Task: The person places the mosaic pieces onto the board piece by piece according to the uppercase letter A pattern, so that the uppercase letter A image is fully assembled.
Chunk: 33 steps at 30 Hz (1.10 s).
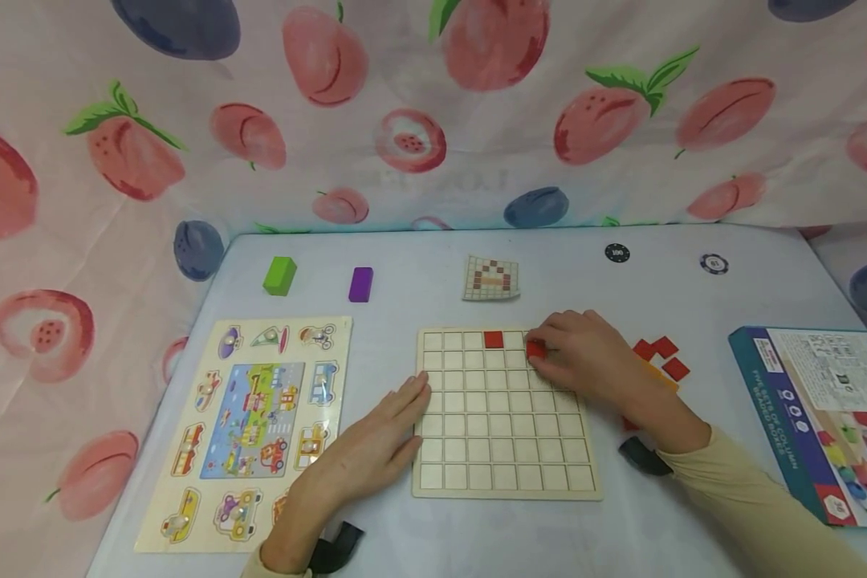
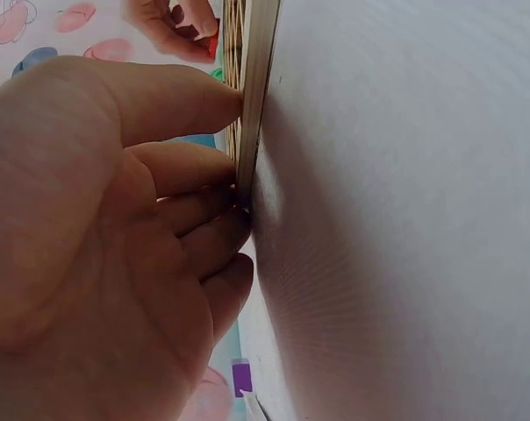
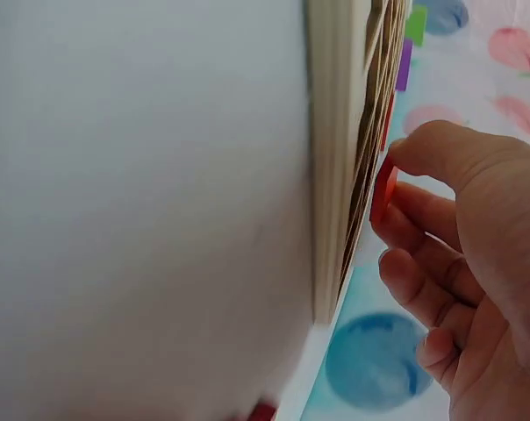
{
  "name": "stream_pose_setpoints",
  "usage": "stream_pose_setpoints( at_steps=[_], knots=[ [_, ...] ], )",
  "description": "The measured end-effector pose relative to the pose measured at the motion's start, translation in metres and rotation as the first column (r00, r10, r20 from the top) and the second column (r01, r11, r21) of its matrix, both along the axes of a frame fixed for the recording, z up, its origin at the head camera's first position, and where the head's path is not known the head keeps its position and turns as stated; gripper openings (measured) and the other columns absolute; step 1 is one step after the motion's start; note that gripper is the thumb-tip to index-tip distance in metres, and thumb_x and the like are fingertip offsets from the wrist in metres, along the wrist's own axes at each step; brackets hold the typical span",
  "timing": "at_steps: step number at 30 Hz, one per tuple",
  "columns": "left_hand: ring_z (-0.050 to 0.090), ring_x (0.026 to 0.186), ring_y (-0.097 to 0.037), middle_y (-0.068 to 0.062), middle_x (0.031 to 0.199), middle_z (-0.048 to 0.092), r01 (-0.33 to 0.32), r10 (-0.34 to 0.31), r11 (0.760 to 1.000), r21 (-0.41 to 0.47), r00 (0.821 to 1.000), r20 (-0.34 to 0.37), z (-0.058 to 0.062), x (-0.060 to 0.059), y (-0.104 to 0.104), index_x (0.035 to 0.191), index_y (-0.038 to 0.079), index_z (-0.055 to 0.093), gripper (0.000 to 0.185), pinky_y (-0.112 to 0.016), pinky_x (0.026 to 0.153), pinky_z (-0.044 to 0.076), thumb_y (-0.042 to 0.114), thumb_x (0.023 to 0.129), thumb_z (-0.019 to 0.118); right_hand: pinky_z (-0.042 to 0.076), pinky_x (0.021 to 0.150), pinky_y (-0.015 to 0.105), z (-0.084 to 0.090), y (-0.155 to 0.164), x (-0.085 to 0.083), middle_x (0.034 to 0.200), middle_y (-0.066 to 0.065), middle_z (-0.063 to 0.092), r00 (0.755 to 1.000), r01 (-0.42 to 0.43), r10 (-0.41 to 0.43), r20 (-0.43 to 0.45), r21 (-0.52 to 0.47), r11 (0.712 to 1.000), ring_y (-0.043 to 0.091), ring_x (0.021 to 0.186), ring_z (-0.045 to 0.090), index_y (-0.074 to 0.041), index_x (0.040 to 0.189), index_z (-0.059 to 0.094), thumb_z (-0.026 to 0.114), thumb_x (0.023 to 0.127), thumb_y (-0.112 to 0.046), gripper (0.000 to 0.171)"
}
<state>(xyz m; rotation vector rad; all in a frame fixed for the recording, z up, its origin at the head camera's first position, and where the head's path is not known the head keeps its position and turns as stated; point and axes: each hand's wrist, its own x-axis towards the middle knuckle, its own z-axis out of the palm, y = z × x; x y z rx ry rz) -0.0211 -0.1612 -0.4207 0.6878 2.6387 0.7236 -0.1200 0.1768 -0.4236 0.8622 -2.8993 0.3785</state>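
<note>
A pale wooden grid board [image 1: 502,449] lies on the table in the head view, with one red square tile [image 1: 494,339] set in its top row. My right hand [image 1: 585,353] pinches a second red tile [image 1: 535,349] over the board's upper right cells; in the right wrist view the red tile [image 3: 383,189] sits between thumb and fingers against the grid board [image 3: 340,158]. My left hand [image 1: 376,441] lies flat on the table, its straight fingertips pressed against the board's left edge, as the left hand [image 2: 116,237] and board edge [image 2: 256,88] show close up.
Loose red tiles [image 1: 661,357] lie right of the board. A pattern card [image 1: 490,278] sits behind it. A vehicle peg puzzle [image 1: 249,425] lies at left, with a green block [image 1: 280,275] and purple block [image 1: 360,284] behind. A toy box [image 1: 824,417] is at right; two chips [image 1: 617,253] lie far back.
</note>
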Motion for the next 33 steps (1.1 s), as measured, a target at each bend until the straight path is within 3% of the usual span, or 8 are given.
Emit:
stream_pose_setpoints(
  at_steps=[9,17,21,26,33],
  knots=[
    [0.021,0.168,-0.025,-0.008,0.180,0.019,0.000,0.001,1.000,-0.012,1.000,0.014,0.000,0.000,0.000,0.166,0.003,0.032,0.067,-0.046,0.137,0.026,0.020,0.108,0.060,0.057,0.086,0.042,0.003,-0.019,0.001,0.108,0.004,0.077,0.996,-0.087,0.087,0.024,0.012,0.996,0.025,0.101,0.070,-0.014,0.115,0.081,0.084,0.091,-0.025,0.027],
    [0.020,0.168,-0.025,-0.007,0.180,0.019,-0.008,0.009,1.000,-0.015,1.000,0.027,0.000,0.000,-0.001,0.166,0.003,0.033,0.067,-0.047,0.137,0.026,0.021,0.108,0.060,0.057,0.085,0.041,0.000,-0.021,0.002,0.107,0.001,0.080,0.994,-0.110,0.111,0.025,-0.024,0.994,0.022,0.102,0.072,-0.015,0.106,0.083,0.086,0.091,-0.025,0.018],
    [0.020,0.168,-0.024,-0.006,0.180,0.019,-0.011,0.011,1.000,-0.015,1.000,0.029,0.000,0.000,-0.001,0.166,0.004,0.033,0.067,-0.047,0.137,0.026,0.021,0.108,0.060,0.058,0.090,0.042,-0.002,-0.017,0.002,0.112,0.000,0.079,0.992,-0.104,0.107,0.061,-0.044,0.994,0.022,0.106,0.071,-0.017,0.109,0.083,0.085,0.092,-0.026,0.020],
    [0.020,0.168,-0.025,-0.006,0.180,0.018,-0.009,0.009,1.000,-0.008,0.999,0.031,0.000,0.000,-0.001,0.166,0.004,0.032,0.067,-0.048,0.136,0.027,0.021,0.108,0.060,0.058,0.099,0.049,-0.002,0.002,0.004,0.120,0.001,0.077,0.991,-0.036,0.044,0.123,-0.068,0.997,0.025,0.115,0.071,-0.021,0.118,0.081,0.083,0.093,-0.027,0.025],
    [0.020,0.168,-0.024,-0.006,0.181,0.017,-0.009,0.010,1.000,-0.013,0.999,0.040,0.000,0.000,-0.001,0.167,0.005,0.031,0.067,-0.047,0.137,0.026,0.021,0.108,0.060,0.058,0.102,0.061,0.010,0.056,0.013,0.134,0.011,0.071,0.974,0.146,-0.141,0.176,-0.018,0.989,0.034,0.120,0.066,-0.020,0.130,0.076,0.081,0.095,-0.026,0.036]
  ],
)
